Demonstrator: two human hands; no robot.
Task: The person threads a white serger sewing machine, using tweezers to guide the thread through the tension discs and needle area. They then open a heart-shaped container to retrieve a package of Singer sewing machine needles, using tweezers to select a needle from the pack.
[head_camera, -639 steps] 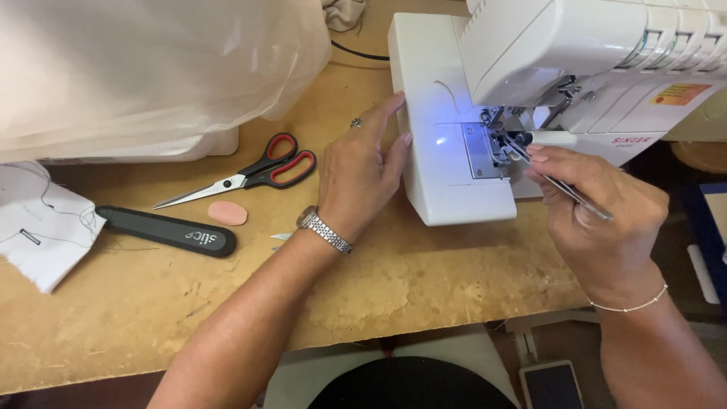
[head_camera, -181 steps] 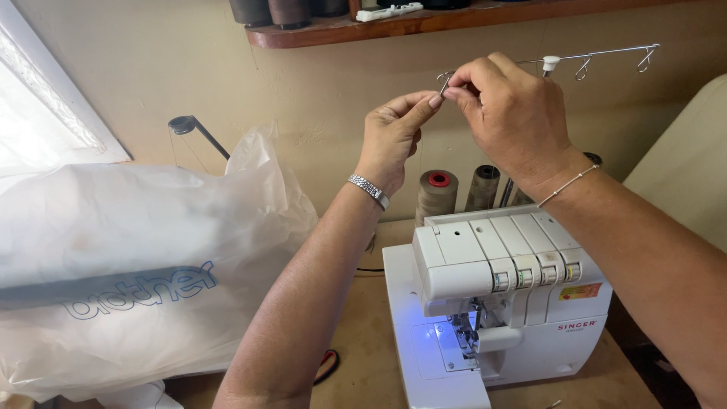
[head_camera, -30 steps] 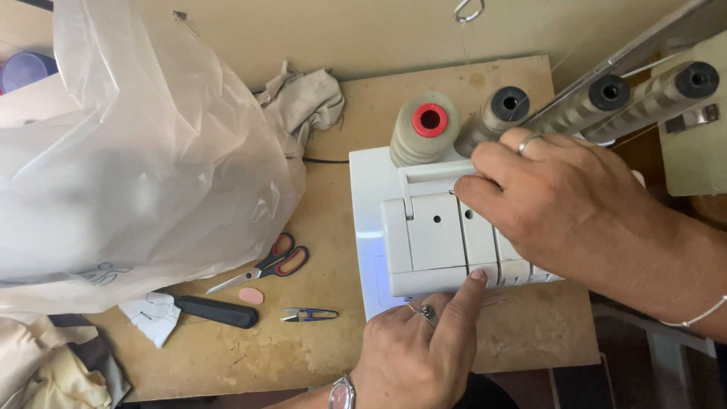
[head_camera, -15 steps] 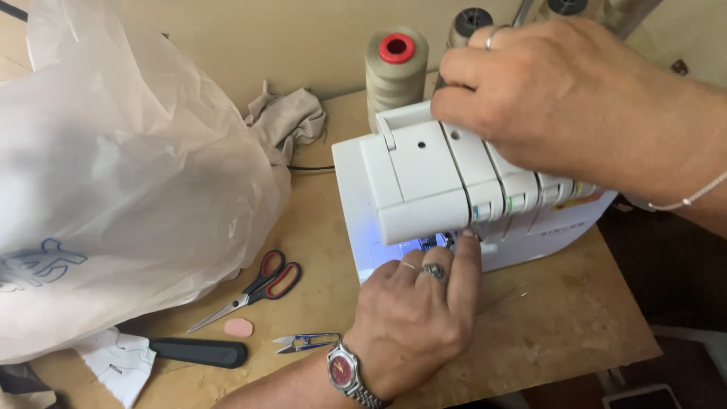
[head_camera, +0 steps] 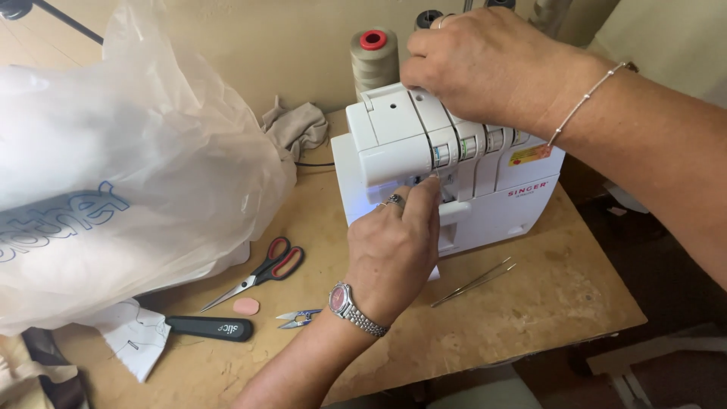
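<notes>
A white overlock sewing machine stands on the wooden table with its small light on. My right hand lies over the machine's top, fingers curled down toward the row of tension dials. My left hand, with a wristwatch and a ring, reaches up to the front of the machine. Its thumb and forefinger are pinched together just under the leftmost dial; whether a thread is between them is too fine to see. A beige thread cone with a red core stands behind the machine.
Long tweezers lie right of my left wrist. Red-handled scissors, a pink chalk piece, small snips and a black-handled tool lie to the left. A big plastic bag fills the left side, with a grey cloth behind it.
My left hand has slid up the machine's front to just under the dials. My right hand stays on top. The view has shifted, and the tweezers now show.
</notes>
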